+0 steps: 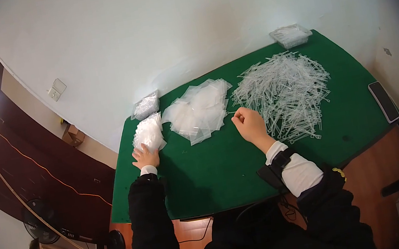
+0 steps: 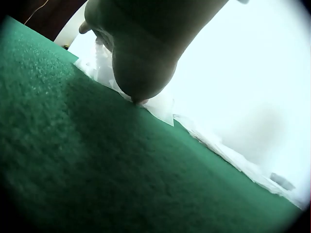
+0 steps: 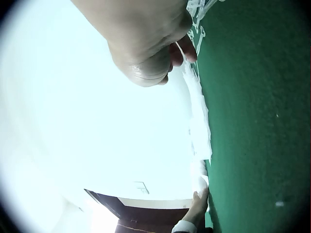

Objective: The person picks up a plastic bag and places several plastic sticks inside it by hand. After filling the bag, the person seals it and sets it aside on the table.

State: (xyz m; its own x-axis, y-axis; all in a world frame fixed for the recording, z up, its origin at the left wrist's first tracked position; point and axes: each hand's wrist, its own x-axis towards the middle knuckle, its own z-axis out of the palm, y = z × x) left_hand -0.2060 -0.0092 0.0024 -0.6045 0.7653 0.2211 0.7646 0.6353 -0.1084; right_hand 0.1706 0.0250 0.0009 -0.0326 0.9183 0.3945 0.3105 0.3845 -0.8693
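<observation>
My left hand (image 1: 146,157) rests at the near end of a fanned stack of small clear plastic bags (image 1: 147,130), fingers spread over it. In the left wrist view the bag edges (image 2: 163,108) show beside the thumb. My right hand (image 1: 250,123) is raised at the left edge of a heap of thin clear plastic sticks (image 1: 284,92) with looped ends. Its curled fingers pinch one thin clear plastic stick (image 3: 180,50), which points left toward a spread pile of flat, whitish clear bags (image 1: 197,111) in the middle.
A clear tub (image 1: 146,105) stands at the back left of the green table (image 1: 218,174), another filled clear tub (image 1: 291,35) at the back right. A phone (image 1: 383,102) lies by the right edge. The white wall (image 1: 168,34) runs along the table's back.
</observation>
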